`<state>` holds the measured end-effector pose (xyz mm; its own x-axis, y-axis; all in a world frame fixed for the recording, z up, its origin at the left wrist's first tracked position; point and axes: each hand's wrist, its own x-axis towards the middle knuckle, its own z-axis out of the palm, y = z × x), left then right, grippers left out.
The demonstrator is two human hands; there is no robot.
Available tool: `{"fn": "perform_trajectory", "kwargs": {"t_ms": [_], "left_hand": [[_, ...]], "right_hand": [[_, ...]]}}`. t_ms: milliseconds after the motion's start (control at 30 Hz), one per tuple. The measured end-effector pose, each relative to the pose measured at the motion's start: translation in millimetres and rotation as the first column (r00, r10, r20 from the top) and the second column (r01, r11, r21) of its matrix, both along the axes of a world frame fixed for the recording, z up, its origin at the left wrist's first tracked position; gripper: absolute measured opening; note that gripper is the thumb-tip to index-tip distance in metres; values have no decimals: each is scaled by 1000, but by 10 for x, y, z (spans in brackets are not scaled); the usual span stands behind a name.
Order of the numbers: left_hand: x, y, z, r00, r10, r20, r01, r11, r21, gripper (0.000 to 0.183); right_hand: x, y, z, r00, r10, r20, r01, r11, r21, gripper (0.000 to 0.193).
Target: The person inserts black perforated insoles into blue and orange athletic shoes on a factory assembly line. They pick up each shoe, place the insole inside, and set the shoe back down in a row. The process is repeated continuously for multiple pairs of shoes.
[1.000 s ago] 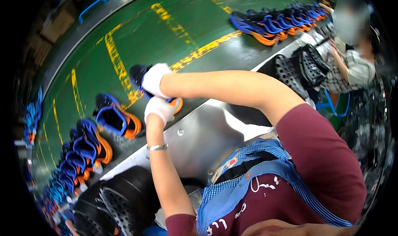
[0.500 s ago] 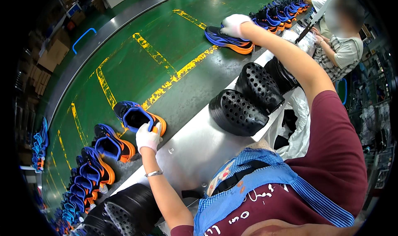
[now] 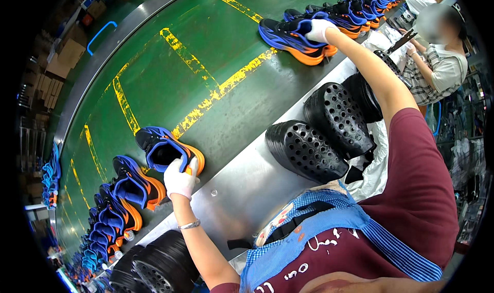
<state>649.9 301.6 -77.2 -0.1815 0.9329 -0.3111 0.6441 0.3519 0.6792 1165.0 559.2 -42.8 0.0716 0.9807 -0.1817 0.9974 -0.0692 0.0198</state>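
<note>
My left hand (image 3: 181, 180), in a white glove, grips the heel of a black, blue and orange sneaker (image 3: 148, 145), its thumb and fingers closed on the collar's back. That sneaker stands on the green surface with its toe pointing away to the left. My right arm reaches far out to the upper right. There my right hand (image 3: 320, 31), also gloved, is closed on the collar of another sneaker (image 3: 288, 40) in the same colours, its fingertips partly hidden at the opening. A similar sneaker (image 3: 135, 182) stands just left of my left hand.
Rows of sneakers run off at the lower left and at the upper right (image 3: 355, 16). Stacked black perforated insole-shaped pieces (image 3: 306, 149) lie on the metal ledge (image 3: 231, 174) before me; more (image 3: 159, 267) lie lower left. A person (image 3: 437, 72) works at the right.
My right hand has shifted right, from the top of the far sneaker to its collar. My left hand stays at the near sneaker's heel. The view has tilted slightly.
</note>
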Motion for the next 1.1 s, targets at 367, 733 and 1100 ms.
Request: {"fn": "perform_trajectory", "kwargs": {"t_ms": [367, 733, 1100], "left_hand": [[3, -30, 37, 1000, 24, 11, -23, 1000, -19, 34], [-28, -97, -76, 995, 71, 65, -73, 997, 27, 32], [-121, -227, -31, 915, -4, -403, 82, 981, 176, 51]], "right_hand": [[-1667, -304, 263, 885, 359, -296, -382, 924, -21, 45], [-1907, -1518, 1389, 654, 557, -511, -591, 798, 114, 32], [-318, -3064, 1758, 843, 423, -332, -403, 906, 131, 43]]}}
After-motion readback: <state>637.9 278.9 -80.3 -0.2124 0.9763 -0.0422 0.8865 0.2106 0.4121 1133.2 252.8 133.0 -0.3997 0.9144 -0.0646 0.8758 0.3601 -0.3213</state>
